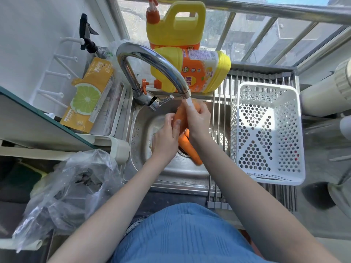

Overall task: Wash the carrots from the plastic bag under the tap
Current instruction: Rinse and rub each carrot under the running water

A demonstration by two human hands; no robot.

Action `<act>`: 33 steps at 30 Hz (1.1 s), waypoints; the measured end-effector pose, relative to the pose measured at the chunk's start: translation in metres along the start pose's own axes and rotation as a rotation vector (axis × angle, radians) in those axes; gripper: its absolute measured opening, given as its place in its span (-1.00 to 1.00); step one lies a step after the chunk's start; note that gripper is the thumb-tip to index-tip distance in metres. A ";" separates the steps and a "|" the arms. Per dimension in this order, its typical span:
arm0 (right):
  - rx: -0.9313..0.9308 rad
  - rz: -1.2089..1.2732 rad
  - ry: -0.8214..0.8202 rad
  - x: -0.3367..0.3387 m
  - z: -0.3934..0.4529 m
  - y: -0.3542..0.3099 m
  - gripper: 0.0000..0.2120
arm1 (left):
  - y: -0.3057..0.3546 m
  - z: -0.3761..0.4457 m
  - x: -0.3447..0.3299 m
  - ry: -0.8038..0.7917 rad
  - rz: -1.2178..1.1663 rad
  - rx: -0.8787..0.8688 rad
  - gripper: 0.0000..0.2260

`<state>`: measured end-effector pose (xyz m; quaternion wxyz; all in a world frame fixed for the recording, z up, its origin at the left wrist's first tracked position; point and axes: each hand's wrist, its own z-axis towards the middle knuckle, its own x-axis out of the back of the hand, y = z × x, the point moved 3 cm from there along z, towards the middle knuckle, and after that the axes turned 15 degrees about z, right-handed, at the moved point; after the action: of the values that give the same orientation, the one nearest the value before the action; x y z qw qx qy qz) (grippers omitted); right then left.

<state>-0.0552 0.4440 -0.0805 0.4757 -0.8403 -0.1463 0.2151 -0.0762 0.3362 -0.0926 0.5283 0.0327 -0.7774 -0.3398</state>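
While both hands (182,126) grip 1 carrot (180,115), the tap (152,65) arches overhead beside the basket (266,133).

Nothing fully legible from my view. The lying detergent jug (197,71) has an orange label with printed characters, too blurred to read. The upright jug (175,25) behind it shows only a label edge. The lime-picture box (91,95) has small print at its top, also unreadable.
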 end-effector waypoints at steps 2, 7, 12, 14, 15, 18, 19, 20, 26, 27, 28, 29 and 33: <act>-0.062 0.078 0.020 -0.003 0.009 -0.003 -0.80 | 0.005 -0.005 -0.006 -0.061 0.009 -0.059 -0.68; -0.151 0.058 -0.183 -0.005 0.012 -0.008 -0.78 | 0.003 -0.002 -0.014 -0.360 -0.538 0.168 -0.78; -0.342 0.163 -0.281 0.004 0.015 0.003 -0.80 | 0.003 0.005 -0.006 -0.544 -0.736 0.197 -0.78; -0.391 0.197 -0.329 0.008 0.015 0.003 -0.67 | 0.004 0.006 -0.002 -0.594 -0.726 0.145 -0.78; -0.423 0.215 -0.347 0.010 0.014 0.000 -0.58 | 0.004 0.007 0.001 -0.609 -0.722 0.144 -0.75; -0.403 0.160 -0.311 0.018 0.014 -0.006 -0.49 | 0.005 0.008 0.004 -0.552 -0.682 0.163 -0.67; -0.345 0.113 -0.286 0.018 0.013 -0.005 -0.51 | 0.003 0.010 0.002 -0.492 -0.626 0.154 -0.66; -0.284 0.065 -0.269 0.018 0.011 -0.003 -0.54 | 0.001 0.011 -0.001 -0.429 -0.576 0.150 -0.67; -0.119 -0.130 -0.439 0.023 -0.007 0.011 -0.62 | 0.006 0.010 -0.008 -0.297 -0.612 0.182 -0.64; -0.103 -0.146 -0.491 0.025 -0.011 0.008 -0.60 | 0.007 0.009 -0.006 -0.280 -0.629 0.192 -0.68; -0.091 -0.156 -0.521 0.026 -0.013 0.008 -0.56 | 0.008 0.008 -0.005 -0.264 -0.612 0.194 -0.69; -0.090 -0.141 -0.525 0.026 -0.015 0.006 -0.52 | 0.009 0.008 -0.005 -0.257 -0.580 0.179 -0.68; 0.001 -0.171 -0.402 0.021 -0.018 0.001 -0.49 | 0.013 0.004 -0.005 -0.244 -0.438 0.061 -0.62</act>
<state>-0.0279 0.4396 -0.0780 0.4539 -0.7648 -0.3087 0.3374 -0.0731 0.3501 -0.0903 0.3430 0.1750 -0.8197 -0.4240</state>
